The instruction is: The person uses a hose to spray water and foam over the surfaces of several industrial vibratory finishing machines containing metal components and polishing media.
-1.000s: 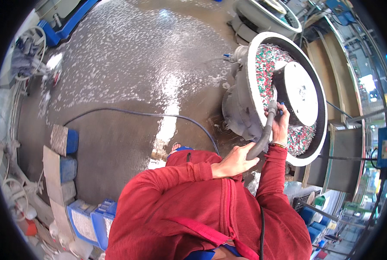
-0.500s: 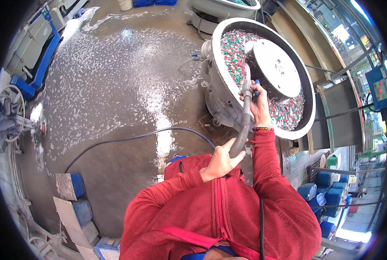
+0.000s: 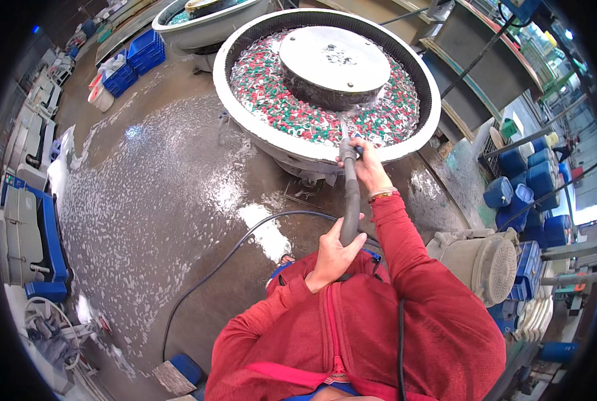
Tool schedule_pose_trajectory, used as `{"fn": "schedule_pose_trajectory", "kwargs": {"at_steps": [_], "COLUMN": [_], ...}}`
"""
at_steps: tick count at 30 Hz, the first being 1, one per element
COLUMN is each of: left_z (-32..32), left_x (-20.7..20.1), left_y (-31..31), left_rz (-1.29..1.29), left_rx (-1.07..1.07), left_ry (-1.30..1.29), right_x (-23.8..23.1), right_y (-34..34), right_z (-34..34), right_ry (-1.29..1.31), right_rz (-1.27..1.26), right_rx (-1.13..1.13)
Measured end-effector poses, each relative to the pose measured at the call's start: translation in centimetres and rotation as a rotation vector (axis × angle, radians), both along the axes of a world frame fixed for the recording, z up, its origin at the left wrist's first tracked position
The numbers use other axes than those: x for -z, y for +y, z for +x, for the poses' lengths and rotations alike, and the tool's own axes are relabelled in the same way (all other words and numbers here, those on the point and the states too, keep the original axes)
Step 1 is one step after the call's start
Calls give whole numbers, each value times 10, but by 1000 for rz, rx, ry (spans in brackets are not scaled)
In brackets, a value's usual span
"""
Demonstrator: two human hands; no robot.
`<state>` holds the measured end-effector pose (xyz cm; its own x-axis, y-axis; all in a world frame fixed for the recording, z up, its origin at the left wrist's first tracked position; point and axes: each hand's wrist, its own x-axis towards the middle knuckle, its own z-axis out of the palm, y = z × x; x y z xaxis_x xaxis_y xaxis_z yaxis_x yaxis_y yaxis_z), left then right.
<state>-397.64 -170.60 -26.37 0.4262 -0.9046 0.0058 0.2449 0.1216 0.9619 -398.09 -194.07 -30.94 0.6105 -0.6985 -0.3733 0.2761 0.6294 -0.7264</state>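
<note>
Both of my hands grip a thick grey hose [image 3: 351, 194]. My right hand [image 3: 372, 168] is closed near its front end, by a valve with a blue lever [image 3: 358, 150]. Lower down, close to my body, my left hand [image 3: 334, 256] wraps around the bend of the hose. Water sprays from the nozzle into a large round tub [image 3: 258, 137] with a pale rim. Red, green and white small pieces [image 3: 272, 100] fill the tub around its raised centre hub, which has a round white lid [image 3: 335, 59].
A second tub [image 3: 212, 30] stands behind on the left, near blue crates [image 3: 145, 52] and a white bucket [image 3: 100, 97]. A dark hose [image 3: 228, 257] curves over the wet, foamy floor [image 3: 151, 180]. Blue canisters [image 3: 512, 200] and a beige motor-like drum [image 3: 475, 260] are at right.
My view has turned right, so the tub now sits more centrally ahead. The spray has moved from the hub's left side to its near side. Both hands keep hold of the hose.
</note>
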Motion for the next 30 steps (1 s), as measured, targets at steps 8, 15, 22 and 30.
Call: {"fn": "schedule_pose_trajectory", "kwargs": {"at_steps": [8, 15, 22, 30], "left_z": [-22, -8, 28, 102], "left_x": [-2, 8, 18, 27], "left_y": [-46, -42, 4, 56], "left_rz": [0, 84, 52, 45], "left_rx": [125, -34, -235, -344], "left_ry": [-149, -123, -72, -265], "right_x": [-21, 22, 19, -10], "right_y": [-51, -50, 5, 54], "right_z": [-63, -8, 83, 144], "right_ry": [-53, 39, 37, 6], "right_rz": [-52, 14, 75, -330], "right_rx": [138, -49, -227, -223]}}
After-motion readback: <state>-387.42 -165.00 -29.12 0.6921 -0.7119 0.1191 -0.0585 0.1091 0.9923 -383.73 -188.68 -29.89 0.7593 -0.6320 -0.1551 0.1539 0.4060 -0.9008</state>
